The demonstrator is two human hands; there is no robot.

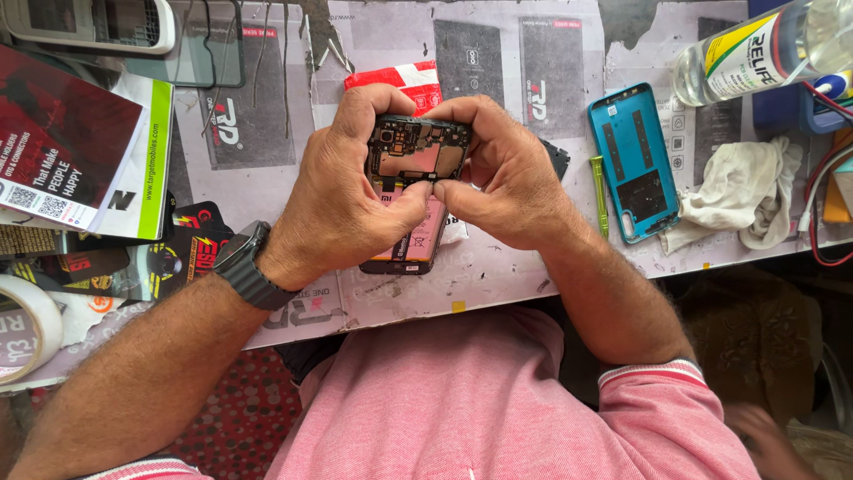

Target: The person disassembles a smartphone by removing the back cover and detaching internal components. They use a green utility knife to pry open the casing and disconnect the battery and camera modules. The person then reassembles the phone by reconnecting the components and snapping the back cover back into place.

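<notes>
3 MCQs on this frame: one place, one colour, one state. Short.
1. Where does the removed back cover lie?
A. on the bench beside the right hand
B. under the tape roll
C. on the person's lap

2. What colour is it?
A. red
B. blue
C. white

3. What state is the phone in?
A. closed
B. boxed
C. opened, board bare

A: it lies flat on the table, apart from the hand.
B: its shell is blue.
C: both hands, the left hand too, grip it with circuitry exposed.
</notes>
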